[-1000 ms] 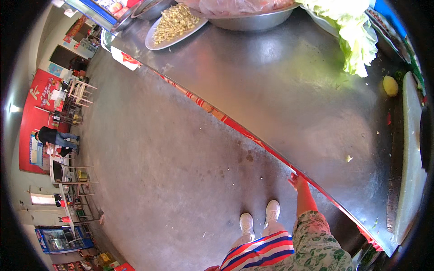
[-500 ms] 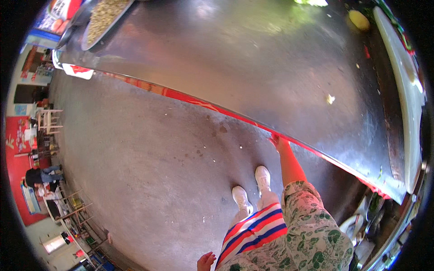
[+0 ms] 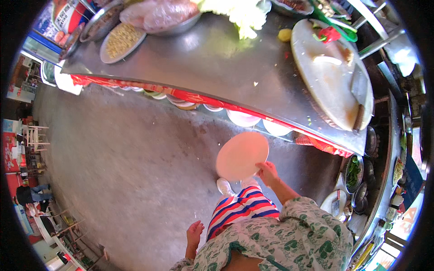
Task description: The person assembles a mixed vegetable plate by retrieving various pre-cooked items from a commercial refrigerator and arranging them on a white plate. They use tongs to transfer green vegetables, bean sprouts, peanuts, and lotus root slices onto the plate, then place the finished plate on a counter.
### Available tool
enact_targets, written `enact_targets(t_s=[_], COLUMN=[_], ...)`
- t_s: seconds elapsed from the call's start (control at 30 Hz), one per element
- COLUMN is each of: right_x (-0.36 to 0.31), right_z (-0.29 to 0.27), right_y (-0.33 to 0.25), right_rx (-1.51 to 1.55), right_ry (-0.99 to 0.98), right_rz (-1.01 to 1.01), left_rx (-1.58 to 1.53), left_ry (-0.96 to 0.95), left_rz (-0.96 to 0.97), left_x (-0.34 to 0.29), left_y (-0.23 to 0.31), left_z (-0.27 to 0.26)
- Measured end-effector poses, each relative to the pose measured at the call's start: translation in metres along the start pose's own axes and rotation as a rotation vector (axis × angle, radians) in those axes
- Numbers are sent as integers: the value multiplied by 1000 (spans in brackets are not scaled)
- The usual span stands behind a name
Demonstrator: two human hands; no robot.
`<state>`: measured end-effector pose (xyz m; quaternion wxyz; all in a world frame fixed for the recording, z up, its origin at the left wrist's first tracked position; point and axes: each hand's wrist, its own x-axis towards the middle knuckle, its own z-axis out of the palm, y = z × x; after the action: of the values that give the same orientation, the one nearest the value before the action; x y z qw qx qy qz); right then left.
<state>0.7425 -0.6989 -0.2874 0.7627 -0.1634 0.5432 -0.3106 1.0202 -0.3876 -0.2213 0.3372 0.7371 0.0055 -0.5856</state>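
My right hand (image 3: 267, 174) grips the near right edge of a pale oval plate (image 3: 239, 153). The plate is held out over the floor, just below the counter's front edge, and looks empty. Down at my left side hangs my left hand (image 3: 194, 232), with loosely curled fingers slightly apart and nothing visible in them. More plates (image 3: 243, 118) show on the shelf under the counter, behind a red cloth edging (image 3: 194, 96).
On the metal counter (image 3: 203, 58) are a plate of chopped pale food (image 3: 121, 43), leafy greens (image 3: 244, 18), a yellow round vegetable (image 3: 284, 35) and a round cutting board (image 3: 316, 81) with a cleaver (image 3: 359, 92) and red pepper (image 3: 329, 35). Bowls stand at the right.
My right hand was reaching under the counter's edge; now it is back nearer me with the plate in it. The view has shifted, showing more counter. My left hand has risen in view.
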Motion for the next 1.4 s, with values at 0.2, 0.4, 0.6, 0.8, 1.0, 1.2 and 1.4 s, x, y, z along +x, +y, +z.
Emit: enact_targets(t_s=[0.2,0.4,0.6,0.8,1.0,1.2,1.4], right_x=[-136,-122,-36,-13,-21,-3,153], right_z=[123,182,178,185,199,307,479], right_y=[-119,-208,-233,-264,-293,-292,-246], right_rx=[160,183,-191,-313,-991,-760,-200], right_ry=[-273,-269,-209,-206,-70,-543,-624], right_rz=[19,-373,-250,-74,-99,-186,-101], left_rx=[-59,-60,-2,51,96,-100,-292], left_ry=[-17,13,-45,-170,-74,-118,-197], left_rz=[209,344,461,478,645,600,611], left_x=[-2,5,21,52,85,90,103], left_y=[56,123,184,237,296,388,468], left_z=[-21,-23,0,18,24,-25,-50])
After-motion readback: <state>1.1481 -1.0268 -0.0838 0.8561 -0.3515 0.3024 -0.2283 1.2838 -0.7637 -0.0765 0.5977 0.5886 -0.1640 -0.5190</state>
